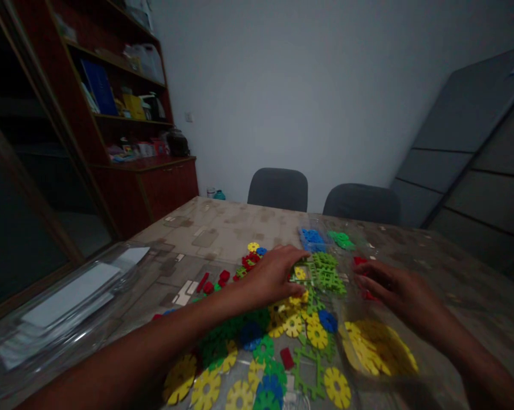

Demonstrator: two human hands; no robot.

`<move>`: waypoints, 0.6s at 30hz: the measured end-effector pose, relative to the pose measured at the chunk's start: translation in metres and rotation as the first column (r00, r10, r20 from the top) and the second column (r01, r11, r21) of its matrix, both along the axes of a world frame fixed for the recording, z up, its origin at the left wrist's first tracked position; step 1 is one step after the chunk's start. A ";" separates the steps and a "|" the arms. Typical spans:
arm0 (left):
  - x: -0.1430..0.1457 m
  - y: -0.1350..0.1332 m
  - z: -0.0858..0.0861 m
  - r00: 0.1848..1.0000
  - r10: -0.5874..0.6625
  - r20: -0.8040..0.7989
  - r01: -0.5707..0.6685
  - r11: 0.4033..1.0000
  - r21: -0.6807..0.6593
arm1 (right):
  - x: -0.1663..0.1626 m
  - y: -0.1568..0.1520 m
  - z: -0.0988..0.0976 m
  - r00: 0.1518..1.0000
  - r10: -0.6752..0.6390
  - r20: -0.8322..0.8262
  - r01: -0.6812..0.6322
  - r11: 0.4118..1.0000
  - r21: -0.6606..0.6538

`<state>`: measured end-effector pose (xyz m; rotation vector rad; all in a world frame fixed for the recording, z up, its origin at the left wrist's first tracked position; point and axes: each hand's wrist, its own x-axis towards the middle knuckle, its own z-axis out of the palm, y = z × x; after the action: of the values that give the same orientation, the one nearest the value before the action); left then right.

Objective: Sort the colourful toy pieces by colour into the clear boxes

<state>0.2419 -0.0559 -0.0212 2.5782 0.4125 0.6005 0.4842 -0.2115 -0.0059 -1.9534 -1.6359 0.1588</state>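
Many flat plastic gear-shaped and grid-shaped pieces in yellow, green, blue and red lie spread on the table [223, 228] in front of me. My left hand [274, 273] rests palm down on this pile, its fingers reaching to a light green grid piece [325, 273] and a yellow piece [300, 273]. My right hand [394, 287] hovers just right of the pile, fingers loosely stretched towards red pieces [362, 262]. Under the right forearm lies a clear bag [379, 347] with yellow pieces in it.
A clear plastic container [69, 307] stands at the left table edge. Blue pieces [312, 236] and green pieces [341, 239] lie farther back. Two grey chairs [278, 188] stand behind the table. A dark wooden shelf unit [124, 114] fills the left wall.
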 end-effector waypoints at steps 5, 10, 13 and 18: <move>0.074 0.004 -0.009 0.997 -0.052 -0.066 0.053 0.998 0.016 | 0.004 -0.005 -0.003 1.000 -0.006 -0.007 0.006 1.000 0.010; 0.087 0.006 -0.019 0.996 -0.055 -0.074 0.055 0.999 -0.001 | 0.008 -0.006 -0.002 1.000 -0.001 -0.025 0.000 0.998 -0.055; 0.062 0.007 -0.019 0.999 -0.039 -0.030 0.039 0.999 -0.013 | 0.010 -0.005 -0.005 1.000 -0.011 -0.008 0.010 0.997 -0.073; -0.006 0.007 -0.014 0.999 0.001 0.051 0.002 0.998 -0.065 | 0.005 0.003 -0.013 0.993 0.021 0.116 -0.010 0.995 -0.095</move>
<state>0.2362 -0.0487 -0.0353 2.4955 0.4078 0.6405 0.4896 -0.2085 -0.0193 -2.0557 -1.7471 0.1316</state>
